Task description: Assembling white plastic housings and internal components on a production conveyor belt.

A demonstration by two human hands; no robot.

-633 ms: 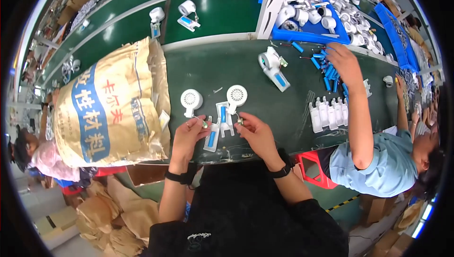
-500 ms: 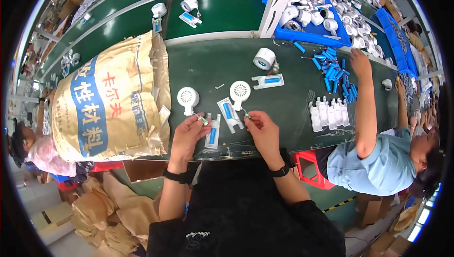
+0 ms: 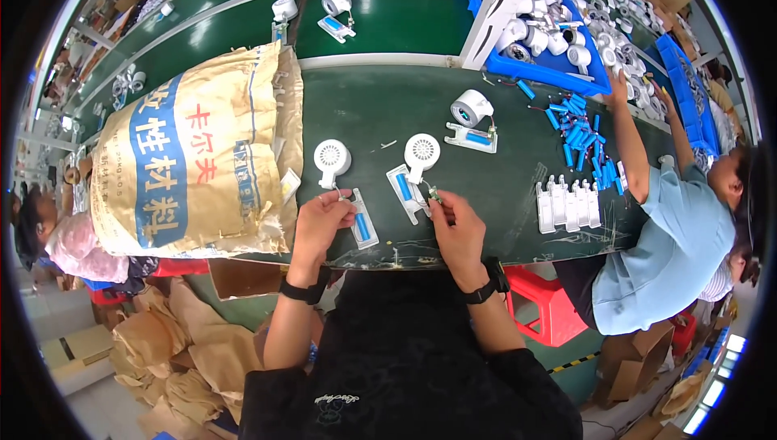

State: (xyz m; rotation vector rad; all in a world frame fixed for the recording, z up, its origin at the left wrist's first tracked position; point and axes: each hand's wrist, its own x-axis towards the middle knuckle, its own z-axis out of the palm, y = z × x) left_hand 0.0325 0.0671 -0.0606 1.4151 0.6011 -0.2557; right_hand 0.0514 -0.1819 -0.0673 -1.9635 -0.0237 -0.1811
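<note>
Two white fan heads with round grilles lie side by side before me, the left fan head (image 3: 331, 158) and the right fan head (image 3: 422, 153). Just below the left one, my left hand (image 3: 318, 225) is closed in a pinch on a small circuit board, mostly hidden by the fingers. It touches a white handle shell (image 3: 366, 232) holding a blue battery. My right hand (image 3: 458, 225) pinches a small green circuit board (image 3: 435, 194) beneath the right fan head. Another white shell with a blue battery (image 3: 404, 187) lies tilted beside that hand.
A big paper sack (image 3: 194, 157) stands at left. Farther back lie another fan head (image 3: 471, 107) and shell (image 3: 472, 138). At right are loose blue batteries (image 3: 576, 134), white shells (image 3: 568, 205), a blue tray (image 3: 595, 84) of fan parts and a co-worker (image 3: 668, 254) reaching beyond it.
My left fingers have closed over the circuit board that showed before, beside the shell. The co-worker's arms have moved farther out toward the fan parts. The view has shifted slightly.
</note>
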